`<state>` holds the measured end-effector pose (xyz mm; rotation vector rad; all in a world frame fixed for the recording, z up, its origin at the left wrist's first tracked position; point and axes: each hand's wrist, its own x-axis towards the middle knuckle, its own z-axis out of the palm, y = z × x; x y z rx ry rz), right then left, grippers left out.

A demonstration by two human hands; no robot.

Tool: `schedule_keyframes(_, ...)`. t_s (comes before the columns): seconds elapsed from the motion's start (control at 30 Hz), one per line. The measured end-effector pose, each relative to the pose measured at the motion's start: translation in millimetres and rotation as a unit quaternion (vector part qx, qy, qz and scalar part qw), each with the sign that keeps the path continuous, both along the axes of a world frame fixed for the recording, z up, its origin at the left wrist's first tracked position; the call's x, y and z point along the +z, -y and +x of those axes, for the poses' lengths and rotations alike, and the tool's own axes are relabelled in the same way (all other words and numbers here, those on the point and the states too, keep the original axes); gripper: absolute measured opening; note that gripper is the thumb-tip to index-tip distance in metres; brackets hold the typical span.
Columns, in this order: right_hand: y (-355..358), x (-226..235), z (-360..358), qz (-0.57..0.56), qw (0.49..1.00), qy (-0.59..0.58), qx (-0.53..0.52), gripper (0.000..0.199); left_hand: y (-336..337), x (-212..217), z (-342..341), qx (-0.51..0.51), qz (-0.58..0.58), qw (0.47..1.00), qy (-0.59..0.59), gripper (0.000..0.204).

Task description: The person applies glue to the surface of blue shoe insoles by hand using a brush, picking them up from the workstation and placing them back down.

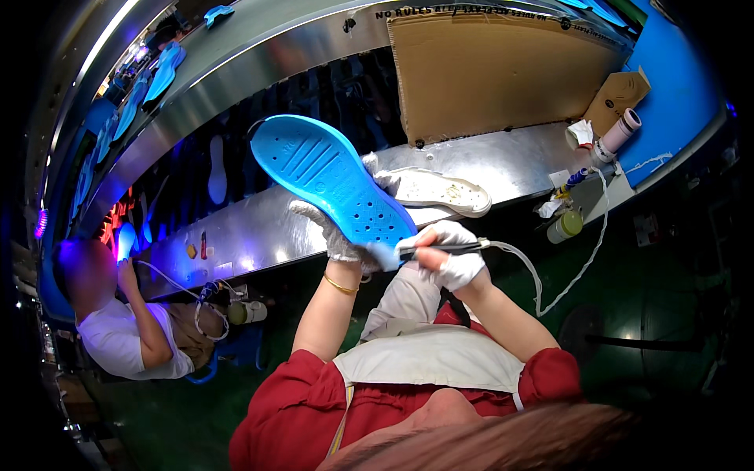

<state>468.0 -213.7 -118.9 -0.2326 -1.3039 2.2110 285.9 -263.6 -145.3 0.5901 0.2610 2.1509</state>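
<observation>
Left hand (336, 240) grips a blue sole (323, 177); beside it, right hand (454, 267) pinches a blurred, probable brush (383, 256); slack grip could drop either.

Sole (326, 177), 11 o'clock: bright blue, deeper blue rim; slanting parallel bars toward 11 o'clock end, scattered dark dots toward 5 o'clock end. Left glove (339, 242), 9 o'clock: greyish white. Right glove (462, 271), 4 o'clock: white. Tool handle (461, 249), 3 o'clock: black. Shoe piece (432, 190), 2 o'clock: cream-white, darker dots. Bangle (342, 288), 7 o'clock: gold. Sleeve (279, 400), 7 o'clock: red. Apron (432, 363), 6 o'clock: off-white. Cardboard (503, 74), 1 o'clock: brown. Bottle (620, 132), 2 o'clock: pink. Floor (181, 420), 7 o'clock: dark green.
</observation>
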Motion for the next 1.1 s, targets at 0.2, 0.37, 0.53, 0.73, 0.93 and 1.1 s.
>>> schedule_keyframes(0.2, -1, -27, -4, 0.226, 0.971, -0.002, -0.080, 0.006, -2, 2, -10, -0.036, 0.049, 0.995, -0.085, 0.114)
schedule_keyframes(0.37, -12, -14, -4, -0.127, 0.991, -0.002, 0.047, 0.014, 2, -11, -27, -0.054, 0.013, 0.994, -0.095, 0.115)
schedule_keyframes(0.53, -26, -14, -2, 0.174, 0.980, 0.083, -0.040, 0.012, 1, 14, -17, -0.068, -0.067, 0.982, -0.164, 0.123)
schedule_keyframes(0.73, -48, -12, -9, 0.227, 0.957, 0.137, 0.114, 0.014, -4, 28, -32, -0.115, -0.164, 0.920, -0.337, 0.117)
schedule_keyframes(0.93, -47, -6, -13, 0.155, 0.983, 0.050, 0.085, 0.011, -16, 34, -43, -0.144, -0.248, 0.886, -0.364, 0.098)
schedule_keyframes(1.1, -40, -3, -21, 0.292, 0.940, 0.146, 0.098, 0.010, -30, 32, -45, -0.173, -0.401, 0.856, -0.278, 0.064)
